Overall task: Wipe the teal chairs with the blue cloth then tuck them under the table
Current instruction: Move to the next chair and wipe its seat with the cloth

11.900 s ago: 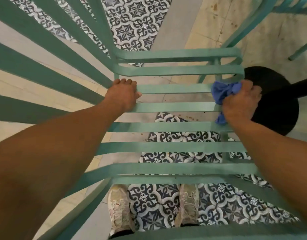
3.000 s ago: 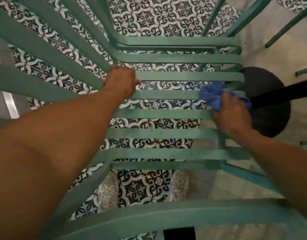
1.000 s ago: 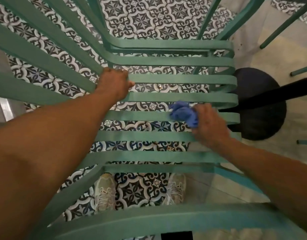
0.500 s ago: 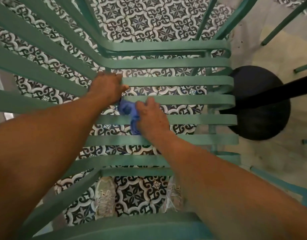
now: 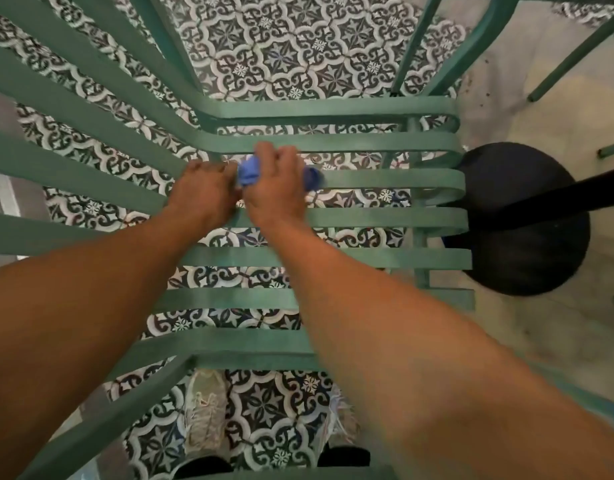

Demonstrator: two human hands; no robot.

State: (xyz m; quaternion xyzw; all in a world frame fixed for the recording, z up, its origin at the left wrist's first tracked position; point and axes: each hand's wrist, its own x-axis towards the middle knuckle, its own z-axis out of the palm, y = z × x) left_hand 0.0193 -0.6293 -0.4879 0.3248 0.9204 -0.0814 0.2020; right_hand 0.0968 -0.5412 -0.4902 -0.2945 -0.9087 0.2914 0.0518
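Observation:
I look straight down on a teal slatted chair (image 5: 385, 216) standing on patterned floor tiles. My right hand (image 5: 276, 188) grips the bunched blue cloth (image 5: 248, 171) and holds it against a seat slat near the chair's back left corner. Blue folds stick out on both sides of my fingers. My left hand (image 5: 203, 192) grips the seat slat right beside it, at the bend where the seat meets the backrest. The two hands almost touch. The backrest slats fan out to the left.
A black round table base (image 5: 527, 237) with its dark post sits on the floor just right of the chair. Legs of another teal chair (image 5: 575, 60) show at the top right. My two pale sneakers (image 5: 205, 410) stand on the tiles below the seat.
Over the last second my right hand has swept the cloth from the seat's right half leftward, then one slat farther from me, ending beside my left hand. The left hand keeps its hold.

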